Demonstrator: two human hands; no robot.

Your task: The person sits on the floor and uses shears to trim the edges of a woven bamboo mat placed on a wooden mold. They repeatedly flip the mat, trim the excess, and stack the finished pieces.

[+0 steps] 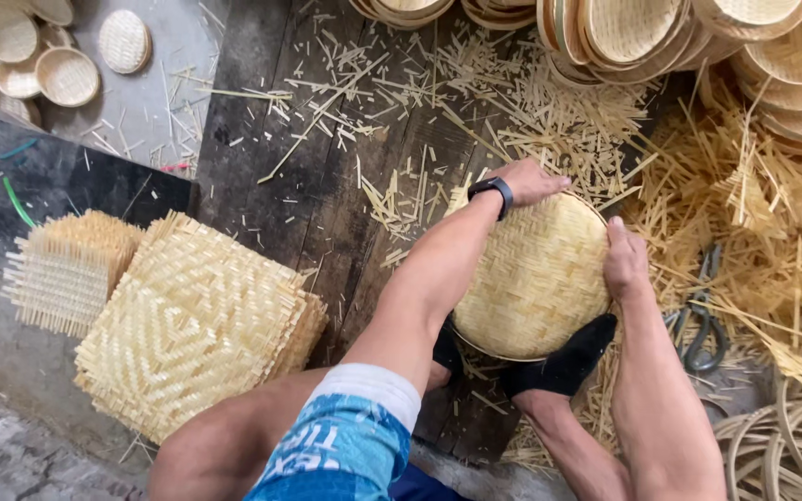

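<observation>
Both hands press on a round woven bamboo tray [536, 278], its herringbone weave domed upward on the dark plank floor [327, 186]. The left hand [531, 181] lies flat on the far rim, fingers spread narrow; the right hand [626, 260] curls over the right edge, gripping it. Beyond the right fingertips lie metal shears [703, 315] among loose bamboo splints [754, 204]. Square woven mats [192, 325] are stacked well left.
</observation>
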